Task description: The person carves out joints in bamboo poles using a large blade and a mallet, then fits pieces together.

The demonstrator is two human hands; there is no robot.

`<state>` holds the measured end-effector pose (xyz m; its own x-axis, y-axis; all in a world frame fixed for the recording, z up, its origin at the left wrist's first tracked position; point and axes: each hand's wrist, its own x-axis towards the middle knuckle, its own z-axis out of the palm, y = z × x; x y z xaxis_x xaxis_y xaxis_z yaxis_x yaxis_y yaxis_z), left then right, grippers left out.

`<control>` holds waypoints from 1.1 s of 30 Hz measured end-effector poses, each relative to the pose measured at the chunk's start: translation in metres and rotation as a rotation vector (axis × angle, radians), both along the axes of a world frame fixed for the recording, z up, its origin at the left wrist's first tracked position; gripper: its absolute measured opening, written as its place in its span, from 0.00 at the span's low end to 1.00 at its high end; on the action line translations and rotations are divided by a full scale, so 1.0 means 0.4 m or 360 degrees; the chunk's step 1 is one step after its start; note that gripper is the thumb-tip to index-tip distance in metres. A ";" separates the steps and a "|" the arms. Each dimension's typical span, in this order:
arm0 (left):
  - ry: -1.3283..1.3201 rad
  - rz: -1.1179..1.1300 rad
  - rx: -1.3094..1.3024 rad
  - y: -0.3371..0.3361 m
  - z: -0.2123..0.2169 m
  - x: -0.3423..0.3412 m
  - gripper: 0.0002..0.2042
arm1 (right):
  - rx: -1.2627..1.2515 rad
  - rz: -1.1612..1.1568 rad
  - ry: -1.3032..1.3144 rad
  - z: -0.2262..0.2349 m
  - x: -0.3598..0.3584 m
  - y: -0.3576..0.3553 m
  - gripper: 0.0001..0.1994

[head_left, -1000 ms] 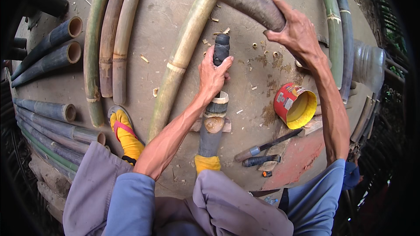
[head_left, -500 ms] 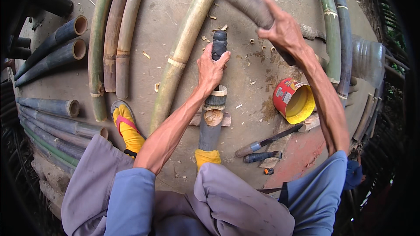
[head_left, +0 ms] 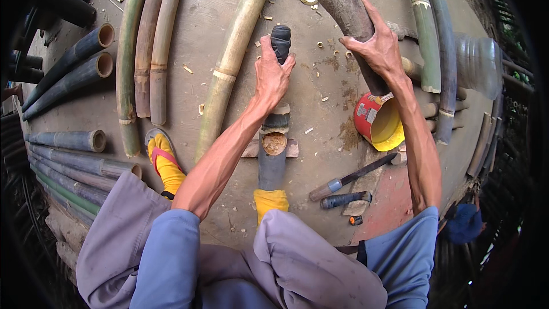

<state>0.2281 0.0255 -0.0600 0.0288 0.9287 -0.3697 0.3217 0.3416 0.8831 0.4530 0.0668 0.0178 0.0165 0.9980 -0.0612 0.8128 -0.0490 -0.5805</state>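
My left hand (head_left: 272, 80) is closed round the black-wrapped handle (head_left: 281, 43) of a chisel, held upright over a dark bamboo tube (head_left: 272, 170). The hand hides the chisel's lower part, so where its tip rests cannot be seen. An oval hole (head_left: 274, 143) with pale, rough insides is cut in the tube's upper side. A foot in a yellow sock (head_left: 270, 201) presses against the tube's near end. Up to the right, my right hand (head_left: 376, 48) grips a thick, curved wooden club (head_left: 338, 6), raised and apart from the chisel.
A wooden block (head_left: 293, 148) lies under the tube. Right of it are a long-bladed tool (head_left: 326, 190), a black-wrapped handle (head_left: 337, 201) and a tipped red-and-yellow bucket (head_left: 366, 115). Long bamboo poles (head_left: 224, 77) lie left, with more poles (head_left: 421, 34) right. Chips litter the ground.
The club in my right hand has swung from a blurred slant to a steeper angle. My left hand keeps its grip on the chisel. The whole view has shifted slightly.
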 end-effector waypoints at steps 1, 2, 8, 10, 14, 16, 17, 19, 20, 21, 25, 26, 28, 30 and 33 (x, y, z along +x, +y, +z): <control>0.0054 -0.0027 -0.0004 0.003 -0.010 0.004 0.25 | 0.0020 -0.0031 -0.0001 0.011 -0.012 0.012 0.45; 0.0110 -0.0052 -0.0008 0.002 -0.018 0.004 0.25 | 0.0041 -0.0059 0.0000 0.011 -0.024 0.018 0.45; 0.0015 -0.0016 -0.0029 -0.004 -0.033 -0.011 0.25 | 0.0004 0.0649 -0.0688 -0.057 -0.013 0.022 0.47; 0.0002 -0.0005 0.0005 -0.015 -0.030 -0.023 0.24 | -0.0050 0.0576 -0.0685 -0.043 -0.027 0.055 0.46; -0.0037 -0.0025 0.0028 -0.017 -0.033 -0.008 0.23 | 0.0419 -0.0158 0.0148 -0.075 -0.034 0.060 0.46; -0.0043 -0.0020 0.0042 -0.022 -0.045 -0.018 0.22 | 0.0130 0.0358 -0.0217 -0.066 -0.049 0.055 0.45; -0.0043 -0.0031 0.0048 -0.023 -0.052 -0.025 0.22 | 0.0062 0.0622 -0.0481 -0.054 -0.047 0.063 0.45; -0.0039 -0.0060 -0.0001 -0.020 -0.045 -0.029 0.21 | -0.0066 0.0795 -0.0789 -0.011 -0.047 0.082 0.44; -0.0026 -0.0073 -0.0053 -0.016 -0.043 -0.031 0.21 | -0.0019 0.0536 -0.0535 -0.020 -0.048 0.083 0.45; -0.0025 -0.0092 -0.0094 -0.011 -0.036 -0.024 0.21 | 0.0037 0.0269 -0.0294 -0.025 -0.042 0.088 0.45; -0.0065 -0.0102 0.0065 -0.025 -0.043 -0.016 0.20 | -0.0110 0.0452 -0.0437 -0.043 -0.050 0.045 0.44; -0.0067 -0.0109 -0.0039 -0.018 -0.052 -0.022 0.20 | -0.0291 0.0704 -0.0678 -0.035 -0.056 0.038 0.44; -0.0069 -0.0119 -0.0257 -0.001 -0.047 -0.030 0.20 | -0.0209 0.0634 -0.0597 -0.001 -0.050 0.061 0.45; -0.0145 -0.0118 -0.0121 -0.024 -0.031 -0.014 0.21 | -0.0147 0.0373 -0.0561 0.019 -0.042 0.055 0.46; -0.0213 -0.0148 0.0117 -0.040 0.000 -0.001 0.21 | -0.0046 0.0032 0.0010 -0.027 -0.046 0.033 0.47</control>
<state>0.2277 0.0097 -0.0598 0.1601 0.9441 -0.2882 0.2270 0.2489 0.9416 0.4345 0.0800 0.0068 -0.0041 0.9959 -0.0900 0.8102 -0.0495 -0.5840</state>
